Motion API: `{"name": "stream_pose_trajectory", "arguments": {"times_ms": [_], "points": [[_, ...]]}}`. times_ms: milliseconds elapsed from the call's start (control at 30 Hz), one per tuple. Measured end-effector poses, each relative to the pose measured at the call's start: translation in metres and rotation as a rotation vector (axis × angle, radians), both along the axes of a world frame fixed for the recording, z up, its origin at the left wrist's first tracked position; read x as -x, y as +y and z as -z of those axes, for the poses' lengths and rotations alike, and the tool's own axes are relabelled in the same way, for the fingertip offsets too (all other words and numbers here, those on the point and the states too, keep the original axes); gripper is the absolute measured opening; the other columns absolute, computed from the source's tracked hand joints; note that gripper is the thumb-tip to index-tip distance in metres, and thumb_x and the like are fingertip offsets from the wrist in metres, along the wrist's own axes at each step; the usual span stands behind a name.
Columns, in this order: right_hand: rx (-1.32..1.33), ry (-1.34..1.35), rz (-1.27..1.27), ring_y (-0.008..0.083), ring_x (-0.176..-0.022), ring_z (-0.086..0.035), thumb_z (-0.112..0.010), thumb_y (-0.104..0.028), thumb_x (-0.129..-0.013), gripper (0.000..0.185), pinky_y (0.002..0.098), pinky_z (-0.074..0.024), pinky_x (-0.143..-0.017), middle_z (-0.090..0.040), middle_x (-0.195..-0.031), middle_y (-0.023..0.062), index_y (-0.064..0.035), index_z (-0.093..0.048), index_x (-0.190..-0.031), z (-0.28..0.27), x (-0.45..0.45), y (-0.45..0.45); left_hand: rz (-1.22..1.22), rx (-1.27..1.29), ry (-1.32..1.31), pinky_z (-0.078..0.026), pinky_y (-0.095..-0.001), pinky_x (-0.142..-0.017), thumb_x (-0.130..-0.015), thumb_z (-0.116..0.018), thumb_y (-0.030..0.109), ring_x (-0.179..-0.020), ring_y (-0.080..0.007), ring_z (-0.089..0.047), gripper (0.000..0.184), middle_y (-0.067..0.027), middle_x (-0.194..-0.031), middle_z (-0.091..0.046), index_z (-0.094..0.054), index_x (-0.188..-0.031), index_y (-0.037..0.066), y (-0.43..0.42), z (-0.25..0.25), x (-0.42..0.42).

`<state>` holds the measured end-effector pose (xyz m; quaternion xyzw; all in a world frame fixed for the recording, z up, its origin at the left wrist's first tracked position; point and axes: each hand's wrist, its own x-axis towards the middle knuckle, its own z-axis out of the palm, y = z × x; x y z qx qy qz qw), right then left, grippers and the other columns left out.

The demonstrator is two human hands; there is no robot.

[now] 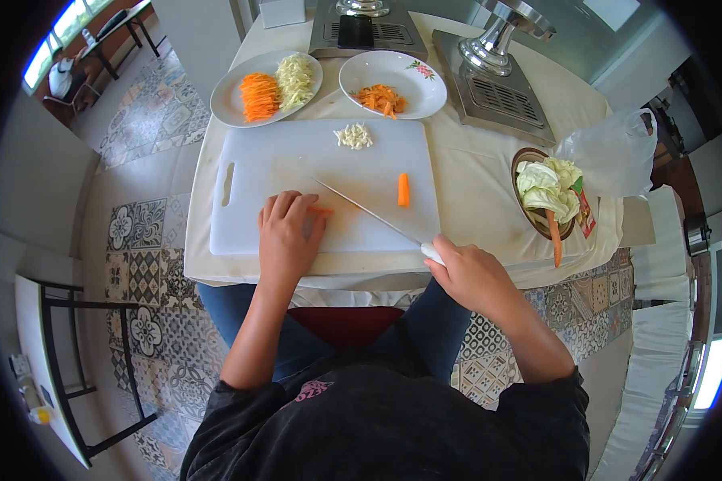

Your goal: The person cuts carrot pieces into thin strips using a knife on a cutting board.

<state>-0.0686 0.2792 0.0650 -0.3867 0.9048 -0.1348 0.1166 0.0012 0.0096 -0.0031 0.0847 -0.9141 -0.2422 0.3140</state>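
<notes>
The pink print (313, 390) on the black shirt (401, 429) and the red packet (586, 219) are too small to read. One cutting board (285, 146) lies on the surface (489, 176), carrying one white chopped heap (353, 136), one carrot stick (403, 190) and one carrot piece (322, 211) at the left hand (287, 236); whether that grip is clenched, I cannot tell. The right hand's (475, 276) grip grasps one knife (369, 212), blade over the board.
</notes>
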Motion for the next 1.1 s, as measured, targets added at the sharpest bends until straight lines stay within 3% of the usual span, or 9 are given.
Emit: {"name": "stream_pose_trajectory", "arguments": {"times_ms": [267,367,667,867,967,1100], "points": [[0.002,0.118,0.070,0.0395,-0.072,-0.066,-0.061,-0.023,-0.095,0.021,0.0506,-0.0509,-0.060,-0.067,-0.076,0.0168,-0.0055,-0.051,-0.100,0.017,-0.012,-0.013,0.327,-0.074,0.031,-0.051,-0.0402,-0.082,-0.074,-0.071,-0.002,-0.095,-0.0321,-0.061,0.020,-0.0103,-0.096,-0.067,-0.071,-0.093,0.004,-0.002,-0.001,0.003],[0.079,0.071,0.083,0.0406,-0.072,-0.066,-0.061,-0.023,-0.095,0.021,0.0510,-0.0500,-0.060,-0.067,-0.077,0.0178,-0.0055,-0.051,-0.100,0.019,-0.013,-0.010,0.263,-0.144,0.002,-0.050,-0.0416,-0.085,-0.077,-0.070,-0.001,-0.094,-0.0304,-0.061,0.017,-0.0075,-0.098,-0.066,-0.071,-0.093,0.005,0.002,-0.010,0.000],[0.189,-0.156,0.078,0.0451,-0.067,-0.062,-0.058,-0.028,-0.097,0.029,0.0534,-0.0457,-0.060,-0.063,-0.070,0.0228,-0.0016,-0.048,-0.093,0.013,-0.008,-0.006,0.174,0.048,0.025,-0.048,-0.0385,-0.083,-0.079,-0.072,0.005,-0.095,-0.0270,-0.061,0.015,-0.0031,-0.096,-0.067,-0.072,-0.093,0.010,-0.006,-0.003,0.007],[0.242,-0.414,0.149,0.0463,-0.066,-0.059,-0.056,-0.031,-0.099,0.035,0.0516,-0.0424,-0.060,-0.059,-0.068,0.0253,0.0009,-0.047,-0.088,0.011,-0.002,-0.011,0.137,0.014,0.019,-0.046,-0.0410,-0.089,-0.079,-0.072,0.006,-0.103,-0.0284,-0.059,0.026,-0.0056,-0.110,-0.065,-0.072,-0.104,0.013,-0.004,-0.007,0.008],[0.253,-0.404,0.139,0.0457,-0.065,-0.058,-0.056,-0.031,-0.099,0.035,0.0505,-0.0426,-0.060,-0.059,-0.067,0.0242,0.0006,-0.047,-0.088,0.015,0.000,-0.010,0.194,0.167,0.017,-0.044,-0.0424,-0.095,-0.078,-0.072,0.007,-0.112,-0.0309,-0.056,0.033,-0.0080,-0.121,-0.061,-0.070,-0.110,0.013,0.008,-0.009,0.004],[0.267,-0.374,0.161,0.0449,-0.065,-0.059,-0.057,-0.031,-0.099,0.034,0.0496,-0.0429,-0.060,-0.059,-0.067,0.0235,0.0000,-0.048,-0.088,0.013,0.002,-0.013,0.141,0.132,-0.034,-0.040,-0.0454,-0.100,-0.080,-0.072,0.010,-0.118,-0.0307,-0.053,0.032,-0.0069,-0.129,-0.056,-0.070,-0.112,0.014,0.014,-0.002,0.008]]}}
